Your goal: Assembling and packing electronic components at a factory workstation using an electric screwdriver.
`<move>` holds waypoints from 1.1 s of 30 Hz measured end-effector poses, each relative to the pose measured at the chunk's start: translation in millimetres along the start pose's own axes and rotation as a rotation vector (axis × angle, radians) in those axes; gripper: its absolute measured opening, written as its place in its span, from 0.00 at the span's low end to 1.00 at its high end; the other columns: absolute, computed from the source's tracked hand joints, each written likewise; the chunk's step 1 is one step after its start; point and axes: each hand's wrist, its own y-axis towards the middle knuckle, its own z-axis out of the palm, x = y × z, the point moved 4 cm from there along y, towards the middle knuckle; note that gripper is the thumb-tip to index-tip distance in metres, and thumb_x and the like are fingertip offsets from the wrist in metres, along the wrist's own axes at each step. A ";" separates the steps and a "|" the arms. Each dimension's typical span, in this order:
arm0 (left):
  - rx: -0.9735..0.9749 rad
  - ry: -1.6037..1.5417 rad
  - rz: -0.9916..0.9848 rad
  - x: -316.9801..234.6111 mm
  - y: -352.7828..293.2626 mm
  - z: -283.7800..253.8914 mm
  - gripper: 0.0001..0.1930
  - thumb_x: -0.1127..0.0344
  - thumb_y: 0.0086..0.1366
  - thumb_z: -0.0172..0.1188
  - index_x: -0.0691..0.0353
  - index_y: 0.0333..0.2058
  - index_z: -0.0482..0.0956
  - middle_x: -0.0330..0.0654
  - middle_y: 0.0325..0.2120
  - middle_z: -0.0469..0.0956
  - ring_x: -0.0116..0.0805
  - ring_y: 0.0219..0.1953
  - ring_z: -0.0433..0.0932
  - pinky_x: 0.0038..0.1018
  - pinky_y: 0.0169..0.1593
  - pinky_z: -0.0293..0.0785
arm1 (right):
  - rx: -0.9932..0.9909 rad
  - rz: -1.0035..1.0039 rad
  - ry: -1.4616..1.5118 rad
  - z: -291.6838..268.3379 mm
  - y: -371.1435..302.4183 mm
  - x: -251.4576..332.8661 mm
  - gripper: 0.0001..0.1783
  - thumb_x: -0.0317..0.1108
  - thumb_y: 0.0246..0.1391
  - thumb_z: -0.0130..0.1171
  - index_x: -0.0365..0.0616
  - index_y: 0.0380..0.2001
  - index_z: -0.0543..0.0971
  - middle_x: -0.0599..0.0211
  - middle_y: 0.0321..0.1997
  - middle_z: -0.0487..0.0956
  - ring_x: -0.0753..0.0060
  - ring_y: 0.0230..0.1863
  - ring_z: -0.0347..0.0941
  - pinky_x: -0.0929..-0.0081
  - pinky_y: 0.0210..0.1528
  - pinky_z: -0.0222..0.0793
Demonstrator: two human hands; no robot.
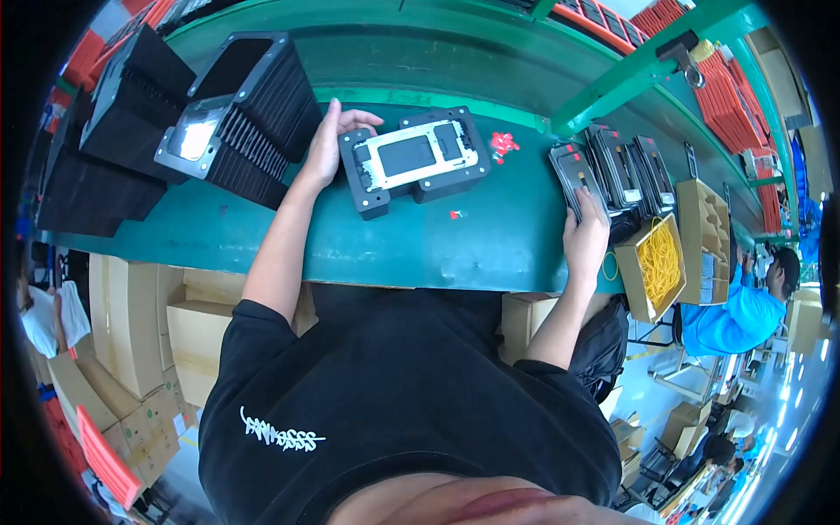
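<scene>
While the white frame (pixel 416 174) is borne on top of the black block (pixel 451 181) on the green bench (pixel 490 254), its long axis is laid left to right, the right end slanted slightly away from the body. The block's left end is flanked by the left hand (pixel 331 140), its fingers spread; whether it is touched cannot be told. The near part of a dark panel (pixel 570 164), pointed away from the body, is covered by the right hand (pixel 589 236), fingers together; whether it is pinched cannot be told.
</scene>
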 end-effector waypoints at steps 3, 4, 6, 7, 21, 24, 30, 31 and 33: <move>-0.026 -0.113 -0.043 -6.4 -6.4 3.3 0.43 0.34 0.77 0.24 0.67 0.48 0.82 0.45 0.39 0.82 0.32 0.46 0.79 0.30 0.55 0.72 | 0.063 0.139 0.015 -11.0 -13.2 -3.1 0.16 0.28 0.60 0.60 0.39 0.51 0.82 0.50 0.50 0.83 0.48 0.54 0.78 0.62 0.59 0.71; -0.114 -0.105 0.035 -13.8 -11.9 4.8 0.42 0.36 0.77 0.25 0.67 0.48 0.81 0.45 0.40 0.82 0.33 0.47 0.79 0.31 0.56 0.72 | 0.092 0.210 0.021 -12.6 -16.6 -4.0 0.16 0.28 0.60 0.60 0.38 0.51 0.81 0.50 0.50 0.83 0.49 0.54 0.78 0.62 0.59 0.71; -0.285 -0.083 0.196 -30.1 -29.1 10.6 0.40 0.38 0.78 0.27 0.68 0.49 0.80 0.47 0.43 0.81 0.36 0.50 0.78 0.33 0.58 0.71 | 0.012 0.146 -0.056 -13.5 -16.3 3.3 0.16 0.28 0.60 0.60 0.38 0.51 0.82 0.51 0.50 0.84 0.49 0.54 0.79 0.62 0.59 0.71; -0.270 -0.075 0.194 -32.9 -37.2 18.8 0.40 0.38 0.78 0.27 0.68 0.49 0.80 0.47 0.43 0.81 0.36 0.50 0.78 0.33 0.58 0.71 | -0.069 0.071 -0.136 -14.2 -14.7 9.0 0.15 0.28 0.60 0.60 0.38 0.50 0.82 0.52 0.49 0.84 0.50 0.53 0.79 0.63 0.58 0.71; 0.082 -0.112 0.321 -49.2 -153.0 188.9 0.46 0.45 0.70 0.55 0.67 0.73 0.44 0.58 0.68 0.55 0.53 0.67 0.63 0.45 0.64 0.68 | 0.013 -0.279 1.115 -67.7 -13.4 149.5 0.14 0.20 0.60 0.55 0.28 0.48 0.81 0.47 0.50 0.82 0.64 0.53 0.78 0.66 0.56 0.73; 0.307 0.088 0.351 -24.8 -151.7 180.0 0.48 0.47 0.68 0.59 0.64 0.74 0.43 0.58 0.68 0.53 0.54 0.66 0.63 0.43 0.62 0.70 | 0.205 -0.254 1.256 -65.2 -17.5 172.2 0.16 0.22 0.62 0.55 0.29 0.51 0.79 0.51 0.51 0.80 0.68 0.52 0.77 0.68 0.57 0.72; 0.287 0.488 0.423 -30.7 -150.4 179.0 0.52 0.52 0.64 0.68 0.62 0.75 0.42 0.58 0.64 0.55 0.51 0.62 0.66 0.43 0.57 0.73 | 0.233 0.247 1.779 -47.3 -22.3 172.9 0.16 0.26 0.65 0.56 0.34 0.54 0.74 0.67 0.46 0.74 0.77 0.45 0.72 0.75 0.50 0.70; 0.264 0.569 0.465 -30.0 -151.7 178.1 0.52 0.54 0.63 0.69 0.62 0.75 0.42 0.57 0.62 0.58 0.51 0.60 0.67 0.43 0.55 0.74 | 0.219 0.250 1.773 -45.8 -22.5 170.7 0.16 0.26 0.65 0.56 0.34 0.54 0.74 0.67 0.46 0.74 0.77 0.45 0.72 0.75 0.50 0.70; 0.205 0.729 0.546 -29.3 -155.2 175.6 0.53 0.58 0.61 0.71 0.63 0.75 0.42 0.56 0.57 0.63 0.49 0.57 0.69 0.43 0.53 0.76 | 0.411 0.307 1.932 -30.9 -28.6 168.4 0.12 0.29 0.66 0.57 0.37 0.50 0.74 0.70 0.44 0.72 0.80 0.43 0.70 0.78 0.46 0.69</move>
